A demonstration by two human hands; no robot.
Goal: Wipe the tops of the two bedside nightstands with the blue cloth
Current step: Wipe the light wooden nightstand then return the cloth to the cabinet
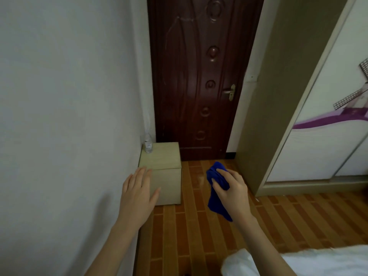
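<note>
The right hand (232, 193) held the blue cloth (218, 188) bunched in its grip, above the floor (199, 236), right of the nightstand (161, 158). The left hand (137, 196) was open and flat, empty. A bottle (148, 144) stood on the nightstand's far corner.

Clear bottle (148, 143) by wall; dark door (201, 76) shut; wardrobe (318, 136) right.

Head view looks down toward nightstand (160, 156), door (199, 76)
</note>
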